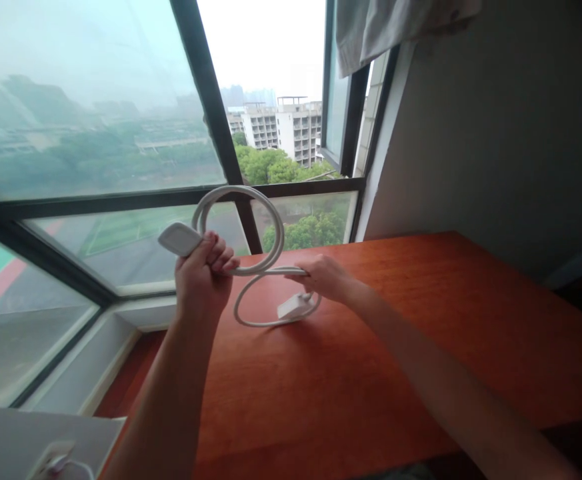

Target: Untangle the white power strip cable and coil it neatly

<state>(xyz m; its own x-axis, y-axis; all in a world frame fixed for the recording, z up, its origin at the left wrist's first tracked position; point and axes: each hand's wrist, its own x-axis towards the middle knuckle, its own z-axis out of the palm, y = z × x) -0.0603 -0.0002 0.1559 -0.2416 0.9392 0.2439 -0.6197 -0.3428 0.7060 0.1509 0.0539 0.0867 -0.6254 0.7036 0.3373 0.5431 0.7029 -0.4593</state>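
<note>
A white cord (pixel 277 227) with a white block at each end runs between my hands above the table. My left hand (pixel 205 270) is closed around the cord near one flat, rounded end block (pixel 179 239), and a loop of the cord rises above the fist. Farther right, my right hand (pixel 323 277) pinches the cord between thumb and fingers. Beneath it, the other end block (pixel 295 306) is at the table surface, with a second loop of cord curving left of it. Which block is a plug or a socket I cannot tell.
The reddish-brown wooden table (pixel 371 400) spreads under both arms. Beyond it stands a dark-framed window (pixel 121 203), with one open pane (pixel 341 113) at right. A grey curtain (pixel 385 30) hangs above. At lower left is a wall outlet (pixel 53 460) with something white plugged in.
</note>
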